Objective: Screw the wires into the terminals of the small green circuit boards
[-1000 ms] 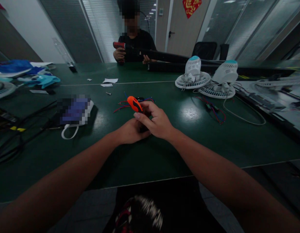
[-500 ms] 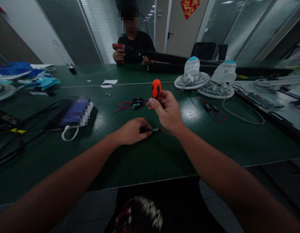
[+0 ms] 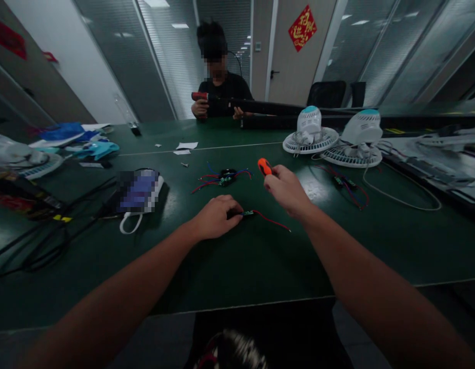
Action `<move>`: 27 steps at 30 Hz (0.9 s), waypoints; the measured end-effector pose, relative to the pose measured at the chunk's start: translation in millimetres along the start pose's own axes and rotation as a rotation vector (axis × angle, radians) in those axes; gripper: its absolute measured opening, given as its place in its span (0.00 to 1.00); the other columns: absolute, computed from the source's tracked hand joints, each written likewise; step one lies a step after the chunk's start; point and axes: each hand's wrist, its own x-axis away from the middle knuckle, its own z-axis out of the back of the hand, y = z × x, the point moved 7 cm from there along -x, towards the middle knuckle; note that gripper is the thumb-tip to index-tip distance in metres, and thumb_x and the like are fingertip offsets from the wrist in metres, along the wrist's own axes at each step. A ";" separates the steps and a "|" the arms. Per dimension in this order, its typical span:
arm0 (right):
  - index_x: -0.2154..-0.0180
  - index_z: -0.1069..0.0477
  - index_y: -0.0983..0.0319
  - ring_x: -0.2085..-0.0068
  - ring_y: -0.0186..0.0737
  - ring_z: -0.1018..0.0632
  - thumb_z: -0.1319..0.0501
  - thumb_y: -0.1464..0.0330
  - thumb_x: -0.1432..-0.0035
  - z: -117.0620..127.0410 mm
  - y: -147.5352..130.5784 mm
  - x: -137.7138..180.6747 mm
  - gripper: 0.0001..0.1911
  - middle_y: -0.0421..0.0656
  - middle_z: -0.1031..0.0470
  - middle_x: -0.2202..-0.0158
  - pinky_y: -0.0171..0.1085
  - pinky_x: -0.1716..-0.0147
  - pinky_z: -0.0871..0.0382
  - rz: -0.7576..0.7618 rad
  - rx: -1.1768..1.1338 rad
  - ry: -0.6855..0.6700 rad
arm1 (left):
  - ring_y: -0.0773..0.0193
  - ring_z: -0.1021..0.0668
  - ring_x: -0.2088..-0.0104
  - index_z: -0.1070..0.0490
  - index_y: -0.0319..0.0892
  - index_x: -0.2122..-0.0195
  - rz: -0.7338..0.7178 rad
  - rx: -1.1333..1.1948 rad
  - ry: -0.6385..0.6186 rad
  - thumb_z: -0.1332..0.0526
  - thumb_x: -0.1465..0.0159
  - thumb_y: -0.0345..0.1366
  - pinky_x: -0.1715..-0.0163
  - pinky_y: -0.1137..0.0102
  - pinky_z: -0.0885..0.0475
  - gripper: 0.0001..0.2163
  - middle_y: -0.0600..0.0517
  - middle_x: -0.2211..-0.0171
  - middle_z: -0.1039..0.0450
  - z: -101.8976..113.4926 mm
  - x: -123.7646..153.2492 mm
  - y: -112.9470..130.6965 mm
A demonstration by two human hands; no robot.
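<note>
The small circuit board [image 3: 247,212] lies flat on the green table [image 3: 237,266], near the front edge. Its red wire [image 3: 272,221] trails to the right. The left hand [image 3: 214,218] is curled over the board's left end and pins it down with the fingertips. The right hand [image 3: 287,190] is clenched around an orange-handled screwdriver [image 3: 264,166], which it holds above the table, apart from the board; the tip is hidden. I judge that no tool work on this board is happening now. A similar wired board [image 3: 222,178] lies further back, and others [image 3: 345,182] lie near two white fans [image 3: 310,130], untouched.
</note>
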 end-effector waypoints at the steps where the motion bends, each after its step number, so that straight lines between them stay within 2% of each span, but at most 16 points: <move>1: 0.65 0.33 0.62 0.73 0.33 0.32 0.43 0.67 0.49 -2.3 2.9 -0.6 0.08 0.39 0.32 0.73 0.36 0.74 0.40 -0.025 0.110 -0.056 | 0.59 0.25 0.59 0.25 0.40 0.59 0.014 -0.003 -0.005 0.41 0.36 0.37 0.58 0.64 0.29 0.09 0.48 0.63 0.27 0.7 -0.2 -2.0; 4: 0.64 0.27 0.64 0.71 0.35 0.29 0.36 0.65 0.53 -21.0 3.1 2.3 0.13 0.42 0.27 0.70 0.36 0.70 0.37 0.017 0.248 -0.311 | 0.58 0.25 0.59 0.24 0.42 0.58 0.061 -0.002 0.004 0.41 0.36 0.38 0.57 0.62 0.30 0.09 0.48 0.63 0.27 2.3 -1.1 -10.0; 7: 0.57 0.26 0.64 0.60 0.42 0.26 0.33 0.58 0.53 -43.1 -0.4 9.1 0.22 0.47 0.24 0.58 0.38 0.63 0.36 0.136 0.415 -0.497 | 0.58 0.25 0.59 0.24 0.41 0.59 0.089 0.031 0.013 0.40 0.37 0.38 0.57 0.62 0.30 0.09 0.48 0.62 0.26 1.9 -2.2 -16.9; 9: 0.59 0.25 0.63 0.59 0.43 0.25 0.35 0.59 0.50 -55.3 0.2 12.6 0.19 0.48 0.24 0.57 0.37 0.63 0.37 0.183 0.519 -0.576 | 0.59 0.25 0.60 0.24 0.40 0.62 0.105 0.061 0.010 0.38 0.38 0.37 0.58 0.64 0.29 0.08 0.49 0.63 0.27 1.5 -2.7 -19.6; 11: 0.61 0.25 0.62 0.63 0.41 0.25 0.37 0.62 0.48 -62.6 1.6 14.5 0.14 0.46 0.23 0.62 0.36 0.67 0.38 0.189 0.544 -0.630 | 0.61 0.25 0.63 0.24 0.40 0.64 0.148 0.094 0.002 0.37 0.39 0.37 0.60 0.66 0.29 0.06 0.50 0.65 0.27 1.8 -2.7 -22.4; 16: 0.61 0.25 0.64 0.66 0.41 0.25 0.37 0.62 0.47 -60.7 3.1 12.8 0.14 0.46 0.23 0.64 0.36 0.69 0.39 0.179 0.565 -0.662 | 0.61 0.24 0.62 0.23 0.40 0.62 0.209 0.165 -0.021 0.36 0.39 0.36 0.60 0.67 0.29 0.07 0.51 0.64 0.26 3.8 -2.3 -23.8; 23: 0.57 0.24 0.67 0.61 0.47 0.24 0.38 0.63 0.46 -62.6 5.9 6.0 0.17 0.52 0.23 0.59 0.39 0.65 0.37 0.238 0.543 -0.645 | 0.62 0.22 0.61 0.22 0.41 0.61 0.289 0.247 -0.048 0.35 0.40 0.37 0.61 0.69 0.28 0.09 0.51 0.62 0.22 3.6 -3.9 -31.8; 27: 0.60 0.23 0.64 0.65 0.42 0.25 0.38 0.64 0.47 -64.3 5.1 4.5 0.14 0.48 0.23 0.62 0.37 0.68 0.39 0.260 0.521 -0.648 | 0.61 0.23 0.63 0.22 0.41 0.61 0.302 0.252 -0.049 0.37 0.39 0.38 0.63 0.68 0.29 0.09 0.51 0.65 0.22 1.9 -4.5 -34.6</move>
